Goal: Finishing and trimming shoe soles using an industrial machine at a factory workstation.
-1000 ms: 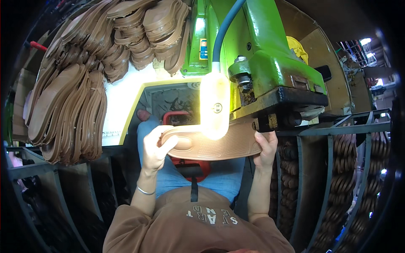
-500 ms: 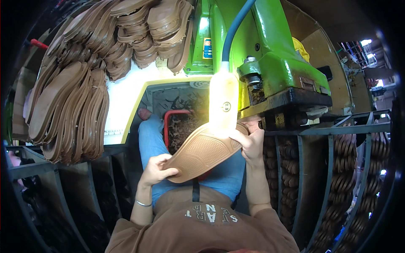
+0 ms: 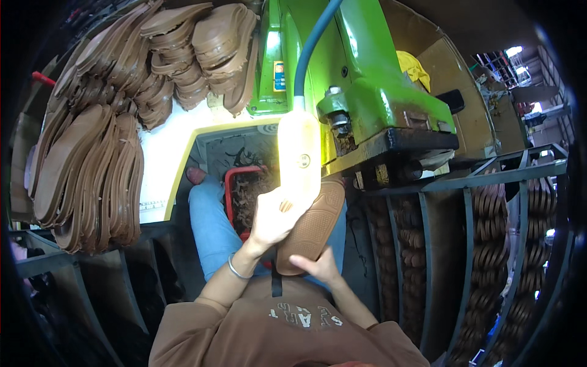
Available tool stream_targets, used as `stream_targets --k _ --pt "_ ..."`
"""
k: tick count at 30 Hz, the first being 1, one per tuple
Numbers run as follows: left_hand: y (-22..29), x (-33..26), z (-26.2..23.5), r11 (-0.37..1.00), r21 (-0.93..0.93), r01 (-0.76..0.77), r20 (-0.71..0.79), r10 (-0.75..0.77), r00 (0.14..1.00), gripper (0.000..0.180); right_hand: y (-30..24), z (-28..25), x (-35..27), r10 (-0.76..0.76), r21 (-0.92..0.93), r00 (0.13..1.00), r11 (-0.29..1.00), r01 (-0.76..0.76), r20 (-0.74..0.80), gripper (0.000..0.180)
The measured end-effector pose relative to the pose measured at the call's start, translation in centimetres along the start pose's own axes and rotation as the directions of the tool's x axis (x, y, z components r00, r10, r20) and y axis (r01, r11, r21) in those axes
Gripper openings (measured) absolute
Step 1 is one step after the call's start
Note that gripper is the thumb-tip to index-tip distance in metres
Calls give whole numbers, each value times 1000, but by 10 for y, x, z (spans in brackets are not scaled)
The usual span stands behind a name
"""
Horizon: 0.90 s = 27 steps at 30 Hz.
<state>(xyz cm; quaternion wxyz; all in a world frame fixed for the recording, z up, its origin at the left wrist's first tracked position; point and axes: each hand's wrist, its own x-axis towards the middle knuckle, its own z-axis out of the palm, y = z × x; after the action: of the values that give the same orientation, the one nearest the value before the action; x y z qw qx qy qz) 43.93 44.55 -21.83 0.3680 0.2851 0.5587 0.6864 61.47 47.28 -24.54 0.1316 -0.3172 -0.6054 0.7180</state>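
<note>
- Bright lamp and green machine crowd the space above the shoe sole.
- Open room lies left — over the white bench.

The shoe sole is tan-brown with a fine ribbed tread pattern, and the stacked soles on the white table share that brown. The machine is bright green with a black underside, its hose blue. The crate is red, and the cloth yellow.

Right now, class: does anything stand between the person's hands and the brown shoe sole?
Nothing visible does. The left hand and right hand both grip the shoe sole directly, beneath the glowing lamp.
</note>
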Motion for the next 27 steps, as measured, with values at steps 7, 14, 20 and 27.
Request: stream_targets --k 7,14,20,27 --pt "12 17 0 882 401 -246 82 233 969 14 37 11 -28 77 99 997 992 -79 22 41" --pt "-12 -8 2 993 15 -114 -146 114 983 14 25 -52 -72 240 78 970 968 -237 -40 55" --pt "-15 -12 -2 995 -46 92 21 -91 996 30 -14 -119 -65 -61 207 925 967 147 -374 49" --pt "-15 2 -2 977 214 8 73 -24 997 30 -84 -157 18 -268 62 872 946 320 -410 27"
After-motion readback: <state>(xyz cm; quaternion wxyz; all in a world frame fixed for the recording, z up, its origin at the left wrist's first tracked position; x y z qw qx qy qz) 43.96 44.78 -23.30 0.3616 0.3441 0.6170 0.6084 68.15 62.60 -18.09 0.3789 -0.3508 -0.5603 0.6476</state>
